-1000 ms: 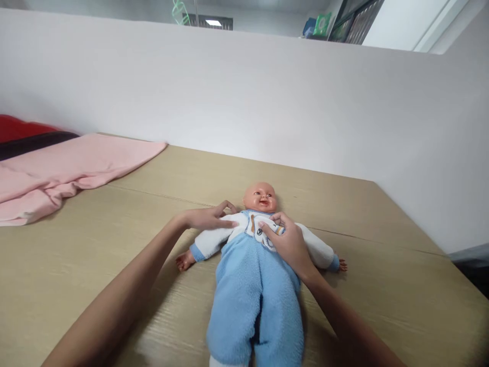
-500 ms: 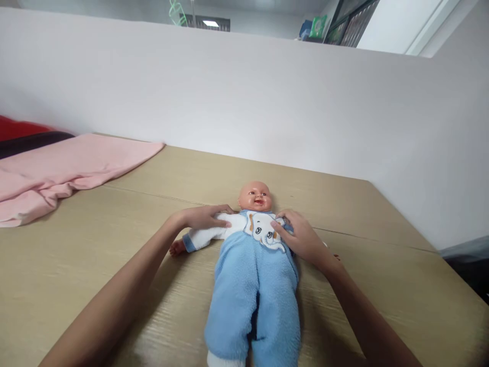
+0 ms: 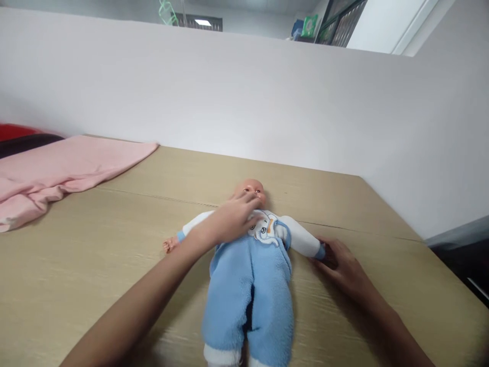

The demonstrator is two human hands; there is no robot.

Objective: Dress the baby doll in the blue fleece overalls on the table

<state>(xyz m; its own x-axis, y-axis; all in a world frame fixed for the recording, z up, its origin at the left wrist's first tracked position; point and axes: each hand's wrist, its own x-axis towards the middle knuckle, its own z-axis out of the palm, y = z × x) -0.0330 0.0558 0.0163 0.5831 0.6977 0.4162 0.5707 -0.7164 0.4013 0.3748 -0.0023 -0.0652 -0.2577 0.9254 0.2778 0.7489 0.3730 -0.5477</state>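
Note:
A baby doll (image 3: 250, 275) in a blue fleece suit with white sleeves and an elephant patch lies on its back on the wooden table (image 3: 76, 265), head toward the wall. My left hand (image 3: 229, 221) rests on the doll's chest near the neck, fingers stretched out and partly covering the face. My right hand (image 3: 342, 267) is at the end of the doll's right-side sleeve, fingers curled round the cuff and the doll's small hand, which is hidden.
A pink blanket (image 3: 57, 168) lies crumpled at the table's far left, with red and black fabric (image 3: 19, 137) behind it. A white partition wall (image 3: 244, 97) runs along the table's back and right side. The table's right edge drops off at the lower right.
My left hand moved from the doll's left shoulder onto its chest and neck. My right hand left the chest and slid out along the sleeve to the cuff.

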